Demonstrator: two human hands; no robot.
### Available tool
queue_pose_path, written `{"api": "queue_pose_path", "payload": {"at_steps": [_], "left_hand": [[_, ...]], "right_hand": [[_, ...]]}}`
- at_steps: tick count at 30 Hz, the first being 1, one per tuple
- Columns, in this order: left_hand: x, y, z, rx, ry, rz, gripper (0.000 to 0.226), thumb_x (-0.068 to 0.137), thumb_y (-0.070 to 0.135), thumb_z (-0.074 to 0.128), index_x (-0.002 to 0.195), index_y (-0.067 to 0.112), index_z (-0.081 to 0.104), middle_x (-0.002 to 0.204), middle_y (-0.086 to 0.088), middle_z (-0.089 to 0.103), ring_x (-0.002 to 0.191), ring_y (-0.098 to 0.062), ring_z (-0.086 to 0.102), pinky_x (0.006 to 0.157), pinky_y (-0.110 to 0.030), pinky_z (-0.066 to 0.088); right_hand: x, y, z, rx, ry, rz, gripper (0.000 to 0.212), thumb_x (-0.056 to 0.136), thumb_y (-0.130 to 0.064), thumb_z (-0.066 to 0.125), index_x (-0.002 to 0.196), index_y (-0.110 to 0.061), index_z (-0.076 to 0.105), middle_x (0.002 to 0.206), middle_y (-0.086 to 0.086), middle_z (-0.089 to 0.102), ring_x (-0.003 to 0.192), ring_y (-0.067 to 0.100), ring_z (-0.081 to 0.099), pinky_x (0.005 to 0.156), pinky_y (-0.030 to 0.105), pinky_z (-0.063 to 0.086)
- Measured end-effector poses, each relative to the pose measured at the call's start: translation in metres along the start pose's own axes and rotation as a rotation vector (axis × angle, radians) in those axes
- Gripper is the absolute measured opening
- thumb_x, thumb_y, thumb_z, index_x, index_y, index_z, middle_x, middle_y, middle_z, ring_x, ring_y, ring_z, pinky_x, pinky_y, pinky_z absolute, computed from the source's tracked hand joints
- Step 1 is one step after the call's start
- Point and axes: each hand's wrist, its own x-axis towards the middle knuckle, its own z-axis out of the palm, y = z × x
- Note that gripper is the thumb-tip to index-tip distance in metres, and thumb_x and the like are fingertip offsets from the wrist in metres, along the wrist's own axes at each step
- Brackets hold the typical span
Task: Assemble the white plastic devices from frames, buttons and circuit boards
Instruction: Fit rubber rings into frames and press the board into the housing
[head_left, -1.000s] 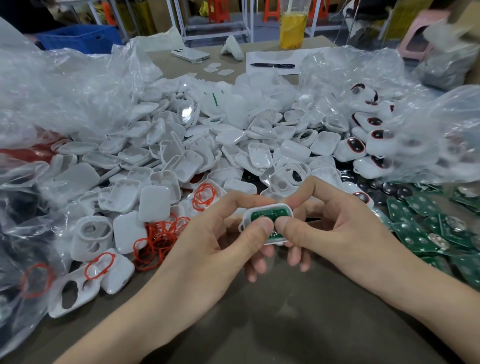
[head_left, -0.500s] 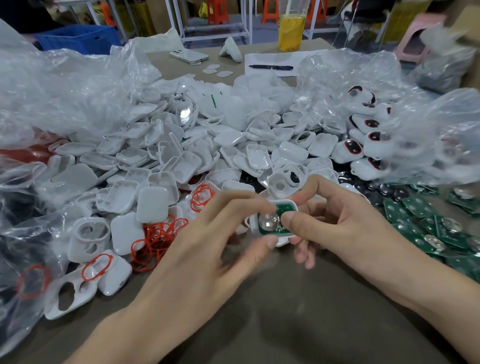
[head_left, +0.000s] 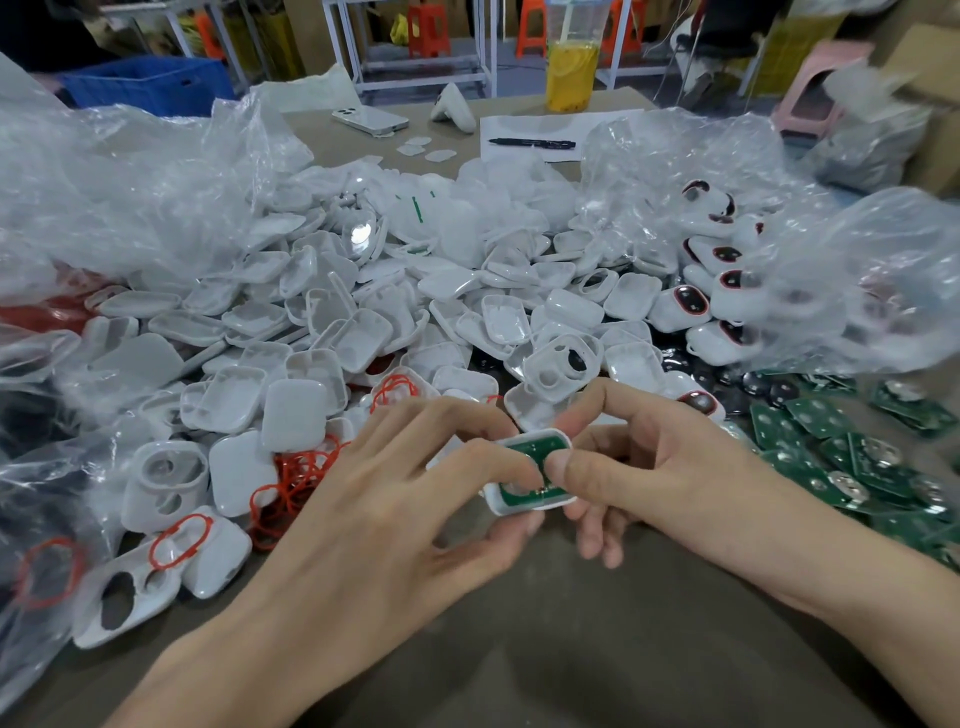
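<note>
A white plastic frame (head_left: 524, 506) with a green circuit board (head_left: 535, 448) seated in it is held between both hands above the brown table. My left hand (head_left: 395, 499) grips its left side, thumb underneath and a fingertip on the board. My right hand (head_left: 644, 467) pinches the right edge, thumb pressing on the board. More green circuit boards (head_left: 841, 467) lie at the right. Behind my hands spreads a heap of white shells (head_left: 332, 332). Red rubber rings (head_left: 296, 483) lie left of my left hand.
Clear plastic bags (head_left: 130, 197) bulge at the left and right. Finished white devices with dark buttons (head_left: 696, 306) pile up at the right. A phone (head_left: 370, 118), a pen (head_left: 532, 142) on paper and a yellow drink cup (head_left: 570, 73) stand at the table's far end.
The frame has been turned in my hands, hiding the round metal disc that showed half a second ago. My left fingertip and right thumb now press together on the board.
</note>
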Motion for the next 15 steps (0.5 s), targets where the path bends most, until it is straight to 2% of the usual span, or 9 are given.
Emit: {"api": "queue_pose_path", "payload": {"at_steps": [3,6,10,15], "left_hand": [[-0.002,-0.0002,-0.001,-0.047,-0.053,-0.06,0.017,0.089,0.038,0.069,0.099,0.025,0.07,0.111,0.013,0.062,0.102,-0.013,0.059,0.092,-0.03,0.044],[-0.0037,-0.0008,0.0015,-0.013,-0.14,-0.047,0.018,0.088,0.044,0.066,0.099,0.029,0.068,0.111,0.017,0.062,0.108,-0.008,0.057,0.095,-0.027,0.041],[-0.0047,-0.0034,0.005,0.038,-0.23,-0.009,0.018,0.09,0.048,0.063,0.101,0.033,0.064,0.111,0.019,0.059,0.109,-0.005,0.054,0.095,-0.03,0.04],[-0.0101,-0.0003,0.0038,0.046,-0.231,0.014,0.017,0.09,0.048,0.062,0.099,0.033,0.064,0.11,0.018,0.06,0.107,-0.006,0.056,0.094,-0.029,0.04]], "right_hand": [[0.0014,-0.0013,-0.001,-0.076,0.097,-0.031,0.023,0.08,-0.049,0.071,0.095,-0.032,0.068,0.069,0.005,0.068,0.055,0.02,0.066,0.047,0.024,0.049],[0.0016,-0.002,-0.0049,-0.134,0.205,-0.073,0.019,0.086,-0.048,0.065,0.094,-0.032,0.068,0.07,0.004,0.067,0.053,0.018,0.063,0.042,0.024,0.046],[0.0003,-0.0024,-0.005,-0.196,0.219,-0.092,0.02,0.089,-0.049,0.06,0.094,-0.032,0.069,0.071,0.0,0.067,0.055,0.016,0.062,0.042,0.025,0.045],[-0.0019,-0.0015,-0.0055,-0.231,0.22,-0.117,0.021,0.093,-0.048,0.057,0.095,-0.032,0.07,0.071,0.001,0.066,0.055,0.016,0.062,0.042,0.025,0.046]]}}
